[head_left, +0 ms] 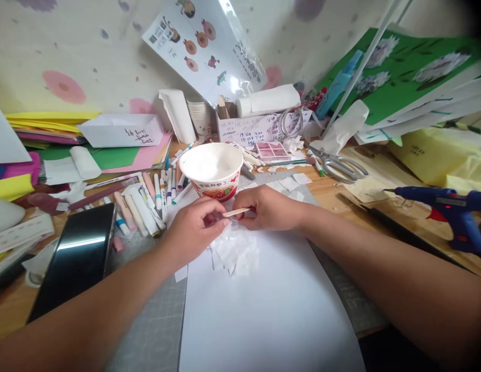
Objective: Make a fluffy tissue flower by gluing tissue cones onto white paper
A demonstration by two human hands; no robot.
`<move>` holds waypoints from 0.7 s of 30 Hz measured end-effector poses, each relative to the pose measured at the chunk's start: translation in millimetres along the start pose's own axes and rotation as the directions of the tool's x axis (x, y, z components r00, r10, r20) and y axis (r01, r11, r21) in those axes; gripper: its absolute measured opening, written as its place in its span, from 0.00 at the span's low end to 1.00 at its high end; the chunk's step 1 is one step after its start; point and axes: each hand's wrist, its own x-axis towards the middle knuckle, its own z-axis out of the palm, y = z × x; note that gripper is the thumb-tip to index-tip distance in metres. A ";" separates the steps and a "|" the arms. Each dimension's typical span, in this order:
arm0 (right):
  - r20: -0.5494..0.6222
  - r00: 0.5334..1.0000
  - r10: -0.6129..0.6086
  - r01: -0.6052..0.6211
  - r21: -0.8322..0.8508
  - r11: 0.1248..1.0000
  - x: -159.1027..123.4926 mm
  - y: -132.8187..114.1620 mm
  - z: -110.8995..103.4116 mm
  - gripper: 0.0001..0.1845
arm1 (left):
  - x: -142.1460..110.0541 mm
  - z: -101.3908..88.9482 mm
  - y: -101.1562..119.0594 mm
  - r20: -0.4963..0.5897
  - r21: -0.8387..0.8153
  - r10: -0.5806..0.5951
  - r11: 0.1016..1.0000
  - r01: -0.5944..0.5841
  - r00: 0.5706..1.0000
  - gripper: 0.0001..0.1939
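A thin, pale wooden craft stick [236, 212] is stretched between my two hands. Its near end is pinched by the thumb and fingers of my left hand [197, 226]. My right hand [268, 208] is curled closed round the other end, hiding it. Just beyond the hands stands a white paper bowl [214, 175] with a red printed side, its mouth facing up. Under the hands lies a loose heap of torn white tissue pieces [237, 254], resting on a large white sheet of paper [259, 315].
A black phone [79, 248] and several markers [163, 191] lie to the left on the grey cutting mat [149, 315]. To the right are scissors [339, 164] and a blue glue gun [444, 204]. A handwritten box [246, 129] and paper cups [200, 116] stand behind the bowl.
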 end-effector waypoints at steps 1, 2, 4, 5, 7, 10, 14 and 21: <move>0.009 1.000 -0.008 0.008 0.010 1.000 -0.3 0.3 0.3 0.05 | -0.3 0.1 0.4 0.001 -0.003 -0.012 1.000 0.012 1.000 0.08; 0.018 1.000 -0.014 0.014 0.015 1.000 -0.5 0.2 0.3 0.05 | -0.5 0.2 0.7 0.004 -0.004 -0.019 1.000 0.019 1.000 0.09; 0.027 1.000 -0.016 0.016 0.009 1.000 -1.0 -0.4 -0.7 0.05 | -0.8 0.3 1.3 0.017 -0.001 -0.015 1.000 0.015 1.000 0.11; 0.030 0.999 -0.013 0.013 -0.003 1.000 -1.3 -0.6 -1.7 0.05 | -0.7 0.3 1.6 0.028 0.005 -0.001 1.000 0.001 1.000 0.10; 0.044 0.999 -0.006 0.007 -0.018 1.000 -1.7 0.1 -4.0 0.05 | -0.2 0.1 1.9 0.045 0.022 0.039 0.999 -0.040 0.998 0.09; 0.006 1.000 -0.003 0.003 0.081 0.997 -2.3 3.2 -6.8 0.03 | 1.3 -0.3 0.8 0.038 0.048 0.080 0.995 -0.082 0.996 0.08; -0.316 0.942 0.113 0.012 0.368 0.930 -3.5 5.0 -5.2 0.20 | 2.3 -1.1 -2.5 0.037 0.081 0.087 0.993 -0.089 0.996 0.07; -0.433 0.810 0.395 -0.114 0.544 0.832 -3.5 8.1 9.6 0.24 | 1.0 -2.4 -3.0 0.032 0.102 0.108 0.989 -0.110 0.994 0.05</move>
